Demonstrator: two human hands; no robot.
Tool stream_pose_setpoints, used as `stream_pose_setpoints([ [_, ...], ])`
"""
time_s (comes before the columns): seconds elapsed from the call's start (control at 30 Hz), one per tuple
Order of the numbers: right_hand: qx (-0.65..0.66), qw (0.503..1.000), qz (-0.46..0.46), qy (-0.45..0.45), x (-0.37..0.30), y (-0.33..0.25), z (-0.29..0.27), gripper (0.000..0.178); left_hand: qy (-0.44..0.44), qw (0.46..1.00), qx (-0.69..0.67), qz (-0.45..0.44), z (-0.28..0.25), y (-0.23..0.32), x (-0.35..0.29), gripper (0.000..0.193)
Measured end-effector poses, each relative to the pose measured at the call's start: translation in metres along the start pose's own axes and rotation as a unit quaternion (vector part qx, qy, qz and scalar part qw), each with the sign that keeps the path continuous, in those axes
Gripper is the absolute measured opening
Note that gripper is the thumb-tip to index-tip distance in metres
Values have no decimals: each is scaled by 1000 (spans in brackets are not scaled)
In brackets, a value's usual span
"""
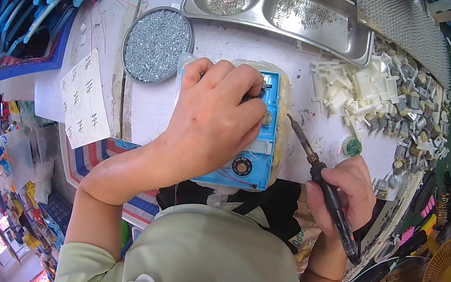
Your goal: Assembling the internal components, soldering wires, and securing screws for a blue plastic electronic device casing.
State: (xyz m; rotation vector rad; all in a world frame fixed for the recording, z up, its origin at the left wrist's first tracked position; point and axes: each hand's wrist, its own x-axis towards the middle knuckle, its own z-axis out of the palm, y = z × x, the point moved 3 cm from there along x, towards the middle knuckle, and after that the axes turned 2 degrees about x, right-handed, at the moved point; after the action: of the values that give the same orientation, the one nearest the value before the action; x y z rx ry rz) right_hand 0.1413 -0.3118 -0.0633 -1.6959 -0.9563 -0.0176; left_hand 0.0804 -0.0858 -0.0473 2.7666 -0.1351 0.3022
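Note:
A blue plastic housing [259, 173] with a small round black speaker [242, 166] and thin red wires lies on a pale padded block [282, 120] in front of me. My left hand [212, 112] rests over its upper left part, fingers curled down and thumb bent in. The fingertips are mostly hidden, with something dark beside them that I cannot make out. To the right of the block, my right hand [352, 190] grips the black handle of a soldering iron [335, 207]. Its thin tip points up and left, apart from the housing.
Left of the block stands a round dish [125, 54] of small metal pieces. A steel compartment tray [262, 5] with small springs lies at the back. White plastic parts [358, 85] and small metal motors [414, 106] pile up at right, near a green round piece [352, 146].

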Motion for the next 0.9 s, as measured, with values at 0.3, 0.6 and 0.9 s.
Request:
stream_pose_setpoints([
  [0.3, -5, 1000, -1, -2, 2, -2, 2, 36, -3, 1000, -7, -1, -1, -2, -1, 21],
  [0.6, -4, 1000, 8, 7, -2, -1, 2, 35, 26, 992, -124, 14, -21, -26, -26, 41],
  [0.9, -2, 1000, 5, 13, -1, -4, 2, 33, 43, 966, -252, -22, -12, -38, -33, 24],
])
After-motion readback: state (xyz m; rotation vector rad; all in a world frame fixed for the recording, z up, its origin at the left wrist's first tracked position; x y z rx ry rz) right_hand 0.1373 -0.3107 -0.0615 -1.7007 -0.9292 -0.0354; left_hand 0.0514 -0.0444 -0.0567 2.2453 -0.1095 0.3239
